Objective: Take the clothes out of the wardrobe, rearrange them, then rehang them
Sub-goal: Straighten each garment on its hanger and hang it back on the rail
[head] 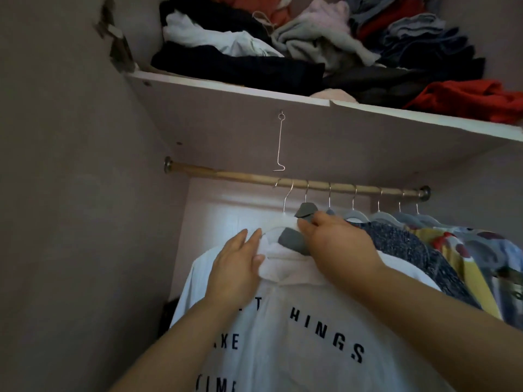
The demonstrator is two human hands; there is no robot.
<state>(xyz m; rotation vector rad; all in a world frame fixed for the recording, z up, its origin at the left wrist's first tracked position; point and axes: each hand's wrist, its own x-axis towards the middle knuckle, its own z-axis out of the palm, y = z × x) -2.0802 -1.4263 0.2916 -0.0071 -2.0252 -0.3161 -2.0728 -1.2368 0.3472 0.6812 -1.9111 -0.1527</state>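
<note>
head | white shirt [297, 321] hangs on grey hanger [294, 240], leftmost on wooden rail [226, 174] in the wardrobe | left hand [240, 264] flat, fingers straight on the collar | right hand [336, 241] curled round the hanger at the neck | other garments [410, 250] hang just right | heaped clothes [311, 38] on shelf [226, 91] above

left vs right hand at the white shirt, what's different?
The left hand lays straight fingers on the collar of the white shirt; the right hand curls its fingers round a grey hanger. The left hand sits lower and further left than the right hand. Both are at the shirt's neck.
</note>
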